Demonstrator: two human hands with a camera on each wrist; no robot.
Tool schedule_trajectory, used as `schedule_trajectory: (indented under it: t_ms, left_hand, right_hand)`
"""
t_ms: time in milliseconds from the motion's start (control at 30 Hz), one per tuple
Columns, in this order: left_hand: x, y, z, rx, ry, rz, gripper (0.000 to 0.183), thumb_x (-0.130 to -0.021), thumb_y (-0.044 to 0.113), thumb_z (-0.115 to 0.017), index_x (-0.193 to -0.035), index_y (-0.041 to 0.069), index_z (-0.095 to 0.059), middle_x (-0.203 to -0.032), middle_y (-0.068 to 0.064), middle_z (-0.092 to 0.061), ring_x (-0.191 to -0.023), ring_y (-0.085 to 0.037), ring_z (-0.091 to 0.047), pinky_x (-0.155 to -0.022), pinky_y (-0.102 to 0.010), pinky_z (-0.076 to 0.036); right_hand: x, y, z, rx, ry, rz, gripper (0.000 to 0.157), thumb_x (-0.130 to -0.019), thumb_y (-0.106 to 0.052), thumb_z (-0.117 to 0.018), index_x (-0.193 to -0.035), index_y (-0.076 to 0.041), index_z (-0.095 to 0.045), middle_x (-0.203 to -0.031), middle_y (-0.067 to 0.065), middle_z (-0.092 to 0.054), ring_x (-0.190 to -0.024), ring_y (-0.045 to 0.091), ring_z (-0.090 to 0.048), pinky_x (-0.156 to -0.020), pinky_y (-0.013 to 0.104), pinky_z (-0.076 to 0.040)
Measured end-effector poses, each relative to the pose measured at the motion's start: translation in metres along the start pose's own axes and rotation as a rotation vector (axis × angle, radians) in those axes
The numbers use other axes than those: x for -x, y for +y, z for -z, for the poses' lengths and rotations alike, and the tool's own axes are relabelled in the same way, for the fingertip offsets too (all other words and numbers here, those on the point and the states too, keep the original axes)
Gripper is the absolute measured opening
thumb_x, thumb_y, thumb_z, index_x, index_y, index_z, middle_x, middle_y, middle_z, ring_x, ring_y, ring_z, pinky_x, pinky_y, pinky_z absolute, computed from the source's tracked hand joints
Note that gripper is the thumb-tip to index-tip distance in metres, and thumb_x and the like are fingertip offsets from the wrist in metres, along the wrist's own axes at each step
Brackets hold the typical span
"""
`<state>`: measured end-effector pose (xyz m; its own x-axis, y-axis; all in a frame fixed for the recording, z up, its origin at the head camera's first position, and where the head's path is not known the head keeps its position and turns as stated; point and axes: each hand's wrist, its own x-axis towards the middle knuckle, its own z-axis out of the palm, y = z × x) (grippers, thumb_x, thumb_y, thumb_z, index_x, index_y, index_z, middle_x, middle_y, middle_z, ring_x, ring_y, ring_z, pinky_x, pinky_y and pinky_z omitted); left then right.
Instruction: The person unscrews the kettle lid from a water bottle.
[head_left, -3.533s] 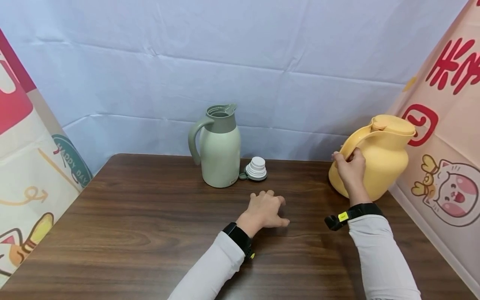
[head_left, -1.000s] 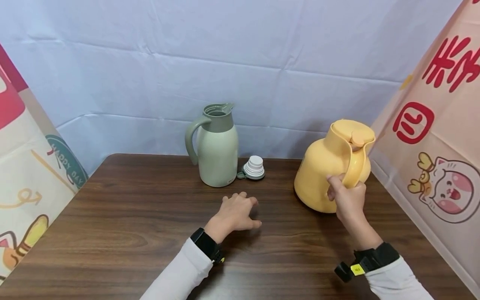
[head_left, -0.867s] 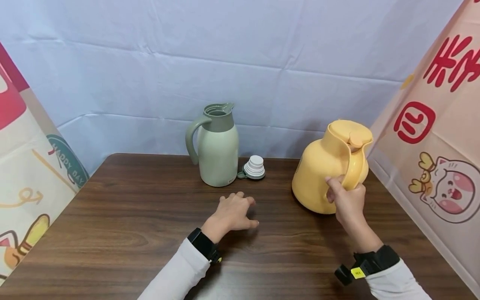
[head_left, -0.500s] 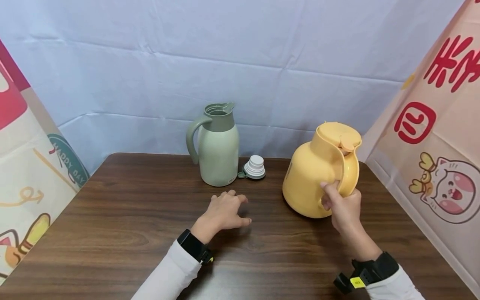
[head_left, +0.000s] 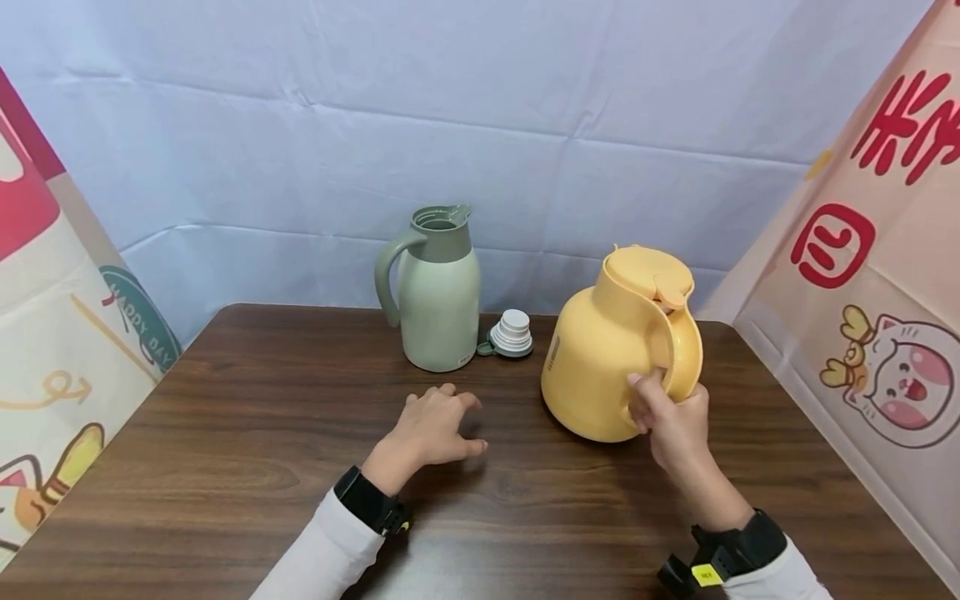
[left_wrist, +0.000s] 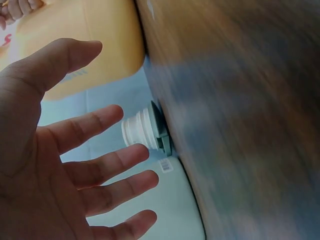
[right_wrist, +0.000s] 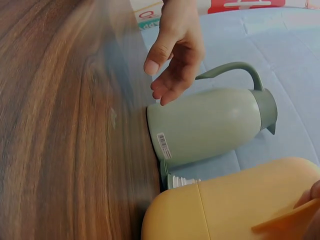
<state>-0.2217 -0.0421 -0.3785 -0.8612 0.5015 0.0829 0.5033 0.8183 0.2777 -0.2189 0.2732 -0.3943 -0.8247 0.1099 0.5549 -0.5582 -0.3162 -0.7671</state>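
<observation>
My right hand grips the handle of a yellow thermos jug, its fingers curled round the lower part of the handle. The jug stands about upright with its lid on, its base close over the table. My left hand holds nothing and hovers over the wood with fingers spread, as the left wrist view also shows. Behind it stands a green thermos jug with an uncovered mouth and its handle to the left. A white stepped stopper with a green cap lies beside that jug, white end up.
The brown wooden table meets a pale blue cloth backdrop at its far edge. Printed banners flank it, a pink one on the right and a cream one on the left.
The right hand has brought the yellow jug from the far right toward the middle, turning its handle toward the person. The left hand has drifted left, fingers still spread. Green jug and stopper stay put.
</observation>
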Motion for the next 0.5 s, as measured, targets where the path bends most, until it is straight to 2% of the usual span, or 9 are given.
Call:
schedule_trajectory:
  t_ms: [100, 133, 233, 367, 500]
  left_hand:
    - [0.003, -0.004, 0.003, -0.003, 0.011, 0.005, 0.051, -0.076, 0.046, -0.07, -0.118, 0.017, -0.062, -0.104, -0.005, -0.054, -0.094, -0.026, -0.055, -0.072, -0.047, -0.039]
    - [0.004, -0.005, 0.004, -0.008, 0.015, 0.008, 0.051, -0.076, 0.046, -0.07, -0.118, 0.018, -0.062, -0.103, -0.004, -0.054, -0.094, -0.026, -0.055, -0.071, -0.047, -0.039]
    - [0.007, -0.009, 0.005, -0.012, 0.029, 0.014, 0.051, -0.075, 0.046, -0.07, -0.117, 0.017, -0.063, -0.103, -0.005, -0.055, -0.093, -0.026, -0.055, -0.07, -0.048, -0.039]
    - [0.013, -0.013, 0.005, -0.01, 0.027, 0.025, 0.051, -0.075, 0.046, -0.07, -0.117, 0.018, -0.062, -0.107, -0.006, -0.055, -0.095, -0.027, -0.056, -0.071, -0.049, -0.039]
    - [0.017, -0.018, 0.005, -0.015, 0.028, 0.036, 0.051, -0.075, 0.045, -0.071, -0.117, 0.018, -0.062, -0.108, -0.006, -0.056, -0.096, -0.028, -0.056, -0.071, -0.049, -0.039]
  right_hand:
    - [0.001, -0.008, -0.012, -0.035, -0.024, -0.013, 0.031, -0.084, 0.011, -0.055, -0.06, -0.003, -0.041, -0.044, 0.006, -0.031, -0.033, 0.016, -0.028, -0.034, 0.028, -0.025]
    - [0.002, -0.01, -0.016, -0.03, -0.053, -0.001, 0.032, -0.085, 0.012, -0.053, -0.06, -0.004, -0.042, -0.044, 0.005, -0.032, -0.032, 0.015, -0.029, -0.033, 0.027, -0.026]
    - [0.004, -0.024, -0.038, 0.009, -0.064, 0.002, 0.033, -0.084, 0.01, -0.053, -0.058, -0.004, -0.039, -0.043, 0.004, -0.031, -0.032, 0.017, -0.027, -0.033, 0.028, -0.024]
    - [0.008, -0.042, -0.061, 0.055, -0.087, -0.015, 0.035, -0.084, 0.014, -0.046, -0.055, -0.004, -0.036, -0.041, 0.005, -0.029, -0.032, 0.02, -0.024, -0.034, 0.03, -0.022]
    - [0.009, -0.047, -0.07, 0.041, -0.117, -0.031, 0.037, -0.082, 0.021, -0.038, -0.055, -0.003, -0.036, -0.041, 0.007, -0.029, -0.033, 0.022, -0.023, -0.036, 0.031, -0.021]
